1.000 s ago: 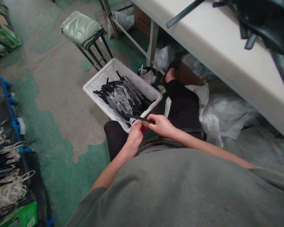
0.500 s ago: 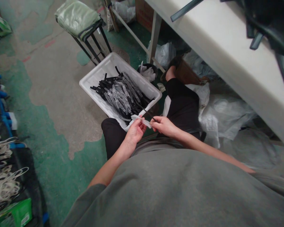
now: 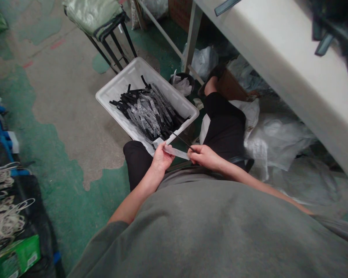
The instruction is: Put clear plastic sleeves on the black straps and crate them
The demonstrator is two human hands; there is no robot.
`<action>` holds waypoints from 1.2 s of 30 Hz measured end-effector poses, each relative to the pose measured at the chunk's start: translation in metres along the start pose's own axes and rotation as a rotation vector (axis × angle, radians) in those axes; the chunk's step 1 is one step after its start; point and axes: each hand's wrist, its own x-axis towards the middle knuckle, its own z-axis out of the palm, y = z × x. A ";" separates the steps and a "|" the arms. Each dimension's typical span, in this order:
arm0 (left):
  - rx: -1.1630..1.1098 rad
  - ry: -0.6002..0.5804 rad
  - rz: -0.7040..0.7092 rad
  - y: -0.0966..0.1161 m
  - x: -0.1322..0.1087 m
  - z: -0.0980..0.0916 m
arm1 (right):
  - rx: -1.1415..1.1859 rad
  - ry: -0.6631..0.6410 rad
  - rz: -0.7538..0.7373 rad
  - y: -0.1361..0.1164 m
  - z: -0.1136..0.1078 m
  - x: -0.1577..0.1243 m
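Observation:
My left hand [image 3: 163,157] pinches one end of a narrow, translucent plastic sleeve [image 3: 176,151]. The sleeve's other end reaches my right hand [image 3: 202,156], whose fingers are closed round a thin black strip [image 3: 182,139]. That strip slants up and left over the near rim of a white plastic bin [image 3: 116,116]. Between my knees, the bin holds a pile of black strips [image 3: 145,110], many of them in clear wrapping. Whether the black strip enters the sleeve inside my right fingers is hidden.
A black-framed stool [image 3: 97,15] with a pale green cover stands beyond the bin. On my right runs a white table [image 3: 278,58], with clear plastic bags [image 3: 278,135] beneath. A small dark bucket [image 3: 183,83] holds crumpled plastic. Bundled white cords [image 3: 5,224] lie at left.
My hands have moved apart, the left one going left, so more of the plastic sleeve shows stretched between them. The black strip is still in my right hand.

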 end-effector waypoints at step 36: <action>0.098 -0.114 0.319 0.010 -0.016 0.004 | -0.045 0.165 -0.095 -0.003 -0.026 -0.018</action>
